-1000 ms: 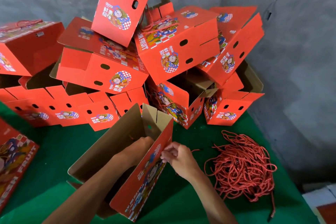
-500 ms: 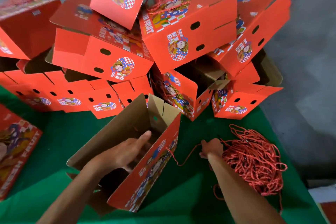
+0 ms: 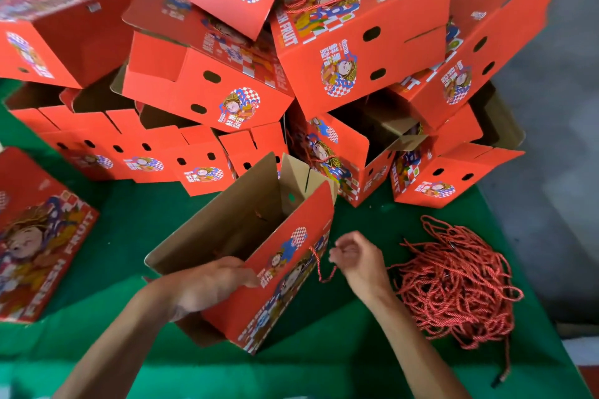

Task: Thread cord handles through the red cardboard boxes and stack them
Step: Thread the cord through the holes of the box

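Red heap of boxes [image 3: 291,74] beyond both hands, some w/ handles in. Open box [image 3: 259,253] gripped at its rim by left hand [image 3: 207,285]; right hand [image 3: 356,256] pinches cord [image 3: 319,266] beside its wall. Threading underway, stacking left; cord pile [image 3: 453,285] right of that hand.

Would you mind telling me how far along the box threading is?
Done: a heap of boxes, some showing cord handles. In hand: left hand grips the open box; right hand pinches a cord at its side. Left: a cord pile.
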Demonstrator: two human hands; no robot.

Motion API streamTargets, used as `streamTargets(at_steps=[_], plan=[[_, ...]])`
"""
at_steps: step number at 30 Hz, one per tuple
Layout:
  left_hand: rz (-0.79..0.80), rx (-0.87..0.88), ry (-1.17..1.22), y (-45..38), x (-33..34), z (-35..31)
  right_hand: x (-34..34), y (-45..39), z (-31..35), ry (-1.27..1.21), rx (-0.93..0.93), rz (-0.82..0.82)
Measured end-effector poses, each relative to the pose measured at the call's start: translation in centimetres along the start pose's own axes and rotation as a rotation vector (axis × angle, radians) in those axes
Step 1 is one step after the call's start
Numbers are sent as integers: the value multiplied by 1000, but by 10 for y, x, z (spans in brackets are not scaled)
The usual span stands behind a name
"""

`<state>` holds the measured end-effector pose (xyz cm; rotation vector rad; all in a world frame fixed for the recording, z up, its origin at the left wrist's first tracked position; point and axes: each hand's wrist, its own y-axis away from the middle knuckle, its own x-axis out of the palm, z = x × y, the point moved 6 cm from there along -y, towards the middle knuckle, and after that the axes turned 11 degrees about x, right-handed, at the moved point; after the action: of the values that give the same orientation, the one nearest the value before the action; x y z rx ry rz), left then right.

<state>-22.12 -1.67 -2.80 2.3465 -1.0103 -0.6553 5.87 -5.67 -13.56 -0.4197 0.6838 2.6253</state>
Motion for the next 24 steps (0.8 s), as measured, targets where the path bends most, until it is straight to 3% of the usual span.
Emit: streamTargets(at_steps=[5,14,21,24], plan=[[-50,25,36,-9,12,-8,18,56,12,-11,-168,93],[-94,131,159,-23,47,-24,43,95,5,-457,-31,221],[-101,148,184,-25,52,-20,55,99,1,-367,-17,185],[-98,156,204,-22,50,-18,54,100,-8,-545,9,202]])
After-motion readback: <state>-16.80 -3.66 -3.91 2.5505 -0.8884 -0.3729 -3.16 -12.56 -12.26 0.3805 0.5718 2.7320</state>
